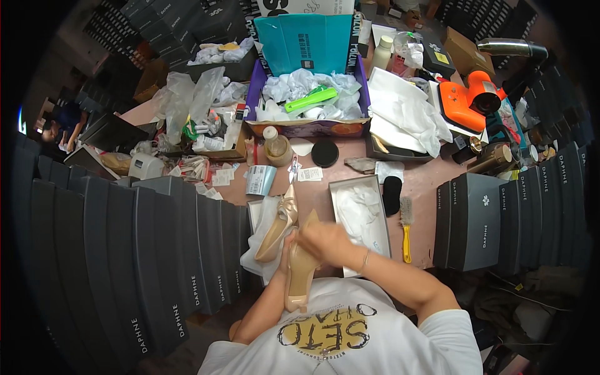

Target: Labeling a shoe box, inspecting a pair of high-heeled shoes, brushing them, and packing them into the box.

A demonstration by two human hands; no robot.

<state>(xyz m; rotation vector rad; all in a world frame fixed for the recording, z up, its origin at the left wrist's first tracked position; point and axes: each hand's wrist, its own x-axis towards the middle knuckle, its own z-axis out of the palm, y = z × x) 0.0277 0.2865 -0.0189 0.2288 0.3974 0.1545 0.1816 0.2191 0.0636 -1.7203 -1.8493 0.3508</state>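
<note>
A beige high-heeled shoe [301, 275] is held upright in front of my chest. My left hand [288, 249] grips its side from underneath, mostly hidden behind it. My right hand [326, 240] is closed over the upper part of the same shoe. The matching beige shoe [278, 225], with a bow at its toe, lies on white tissue paper in an open box [253, 212] just left of my hands. A second open grey box [362, 215] with white tissue inside sits to the right of my hands.
Tall rows of dark grey shoe boxes [156, 250] wall the left, more boxes [478, 219] on the right. A yellow-handled brush [406, 228], a black pad [392, 195], a round black lid [325, 152], a bottle [275, 147], an orange tool [469, 100] and a purple paper-filled box [309, 106] lie on the pink table.
</note>
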